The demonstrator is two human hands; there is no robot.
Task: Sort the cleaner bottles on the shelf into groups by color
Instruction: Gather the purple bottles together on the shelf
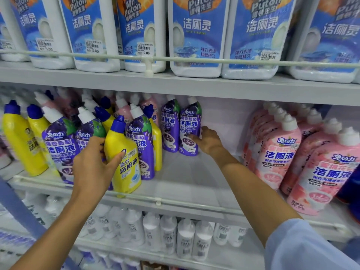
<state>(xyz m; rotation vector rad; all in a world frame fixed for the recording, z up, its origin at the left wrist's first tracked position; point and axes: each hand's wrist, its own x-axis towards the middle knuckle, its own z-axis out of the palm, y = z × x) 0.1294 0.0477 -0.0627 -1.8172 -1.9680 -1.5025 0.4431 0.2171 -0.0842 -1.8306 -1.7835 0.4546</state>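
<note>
Head view: A person sorting toilet-cleaner bottles by colour works the middle shelf (pixel 191 182) with both hands. The left hand (pixel 91 164) grips a yellow bottle (pixel 124 158) round its body, thumb across the front label. It holds the bottle tilted at the shelf's front edge, just above the guard rail (pixel 175 201). The right hand (pixel 209 141) holds a purple bottle (pixel 190 127) low on its side, thumb on the label and fingers round the far side. That bottle stands deep on the shelf beside a second purple one.

To the left, the mixed cluster (pixel 60 145) of yellow, purple and pink bottles leans at several angles, packed close. The pink group (pixel 280 151) stands sorted at the right, well apart across bare shelf.

The likeliest trouble is a knock-on fall. Drawing the yellow bottle out of the cluster could take support from the leaning bottles behind it and tip them against each other or over the rail. The right hand's low hold on a tall, narrow bottle may let it topple if it is slid instead of lifted. With both arms spread wide, neither hand is free to catch a bottle.
</note>
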